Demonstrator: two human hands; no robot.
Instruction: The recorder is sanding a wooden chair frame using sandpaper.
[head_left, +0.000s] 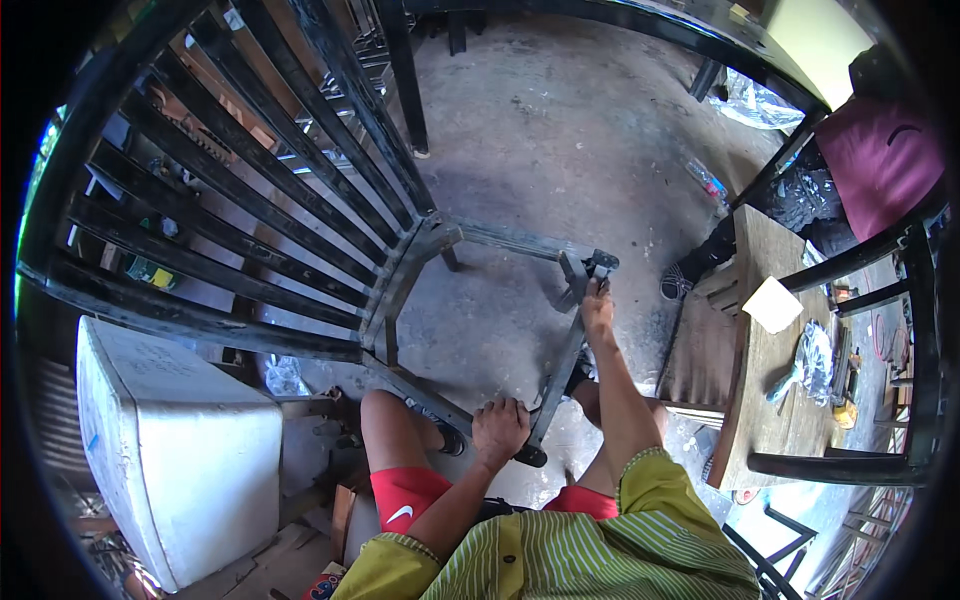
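Observation:
A dark wooden chair frame (410, 262), worn to grey in places, stands before me with an open seat and a tall slatted back fanning out to the left. My left hand (500, 432) is closed over the near side of the seat frame, by its near front corner. My right hand (597, 308), arm stretched forward, is closed at the far front corner, just below a dark block-like end. Its fingers hide whether a small tool is there too. My knees are on either side of the near part of the frame.
A white box-shaped container (205, 460) stands at left. On the right, a wooden table (780, 420) carries a pale square sheet (772, 305), crumpled foil (815, 352) and small items. Beyond it are a pink cloth (880, 165) and a dark-legged foot in a patterned shoe (673, 282).

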